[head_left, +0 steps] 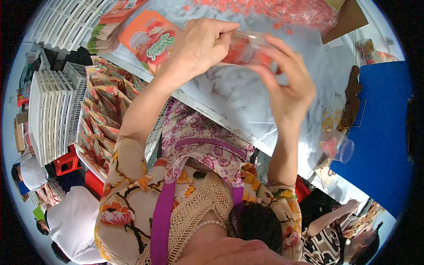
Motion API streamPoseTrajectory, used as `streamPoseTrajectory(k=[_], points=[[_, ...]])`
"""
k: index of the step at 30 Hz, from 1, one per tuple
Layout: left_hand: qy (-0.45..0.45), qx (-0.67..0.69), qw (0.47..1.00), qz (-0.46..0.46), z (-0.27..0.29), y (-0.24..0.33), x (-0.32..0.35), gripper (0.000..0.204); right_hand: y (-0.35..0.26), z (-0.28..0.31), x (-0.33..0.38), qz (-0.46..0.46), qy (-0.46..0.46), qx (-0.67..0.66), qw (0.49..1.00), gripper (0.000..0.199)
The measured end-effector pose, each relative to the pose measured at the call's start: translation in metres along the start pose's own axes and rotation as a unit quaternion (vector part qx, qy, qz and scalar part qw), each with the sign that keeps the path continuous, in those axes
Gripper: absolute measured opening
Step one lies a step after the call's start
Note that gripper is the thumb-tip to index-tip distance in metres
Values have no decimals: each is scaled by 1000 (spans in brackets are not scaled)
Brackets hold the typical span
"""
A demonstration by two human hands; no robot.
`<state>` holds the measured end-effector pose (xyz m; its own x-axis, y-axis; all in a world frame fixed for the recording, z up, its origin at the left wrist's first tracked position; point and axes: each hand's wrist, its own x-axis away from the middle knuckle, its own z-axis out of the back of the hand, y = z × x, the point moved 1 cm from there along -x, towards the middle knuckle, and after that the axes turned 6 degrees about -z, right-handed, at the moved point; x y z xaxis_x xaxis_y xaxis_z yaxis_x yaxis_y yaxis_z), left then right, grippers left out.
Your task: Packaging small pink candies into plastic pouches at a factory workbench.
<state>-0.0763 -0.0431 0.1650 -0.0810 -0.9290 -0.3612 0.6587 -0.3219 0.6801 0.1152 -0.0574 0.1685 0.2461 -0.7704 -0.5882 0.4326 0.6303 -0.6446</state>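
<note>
While my left hand grips a clear packet, reddish inside, my right hand holds its other end (fingers curved), orange pouch nearby, tabletop beneath.

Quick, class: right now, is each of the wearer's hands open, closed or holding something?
Left hand: curled closed, holding the clear-and-red packet by its left end.
Right hand: part-open, fingers at its right end; firm grip cannot be told.

One left hand and one right hand are holding one clear packet. One orange pouch is lying face-up on one tabletop. One clear jar and one blue panel are showing; red pieces are lying too thickly to count.
</note>
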Motion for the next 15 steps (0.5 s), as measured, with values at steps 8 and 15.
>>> streamPoseTrajectory(k=[8, 15], points=[[42, 121, 991, 32, 1, -9, 5, 41, -4, -45, 44, -155, 108, -59, 980, 63], [43, 404, 914, 3, -9, -26, 21, 46, 43, -50, 63, -183, 79, -66, 978, 35]])
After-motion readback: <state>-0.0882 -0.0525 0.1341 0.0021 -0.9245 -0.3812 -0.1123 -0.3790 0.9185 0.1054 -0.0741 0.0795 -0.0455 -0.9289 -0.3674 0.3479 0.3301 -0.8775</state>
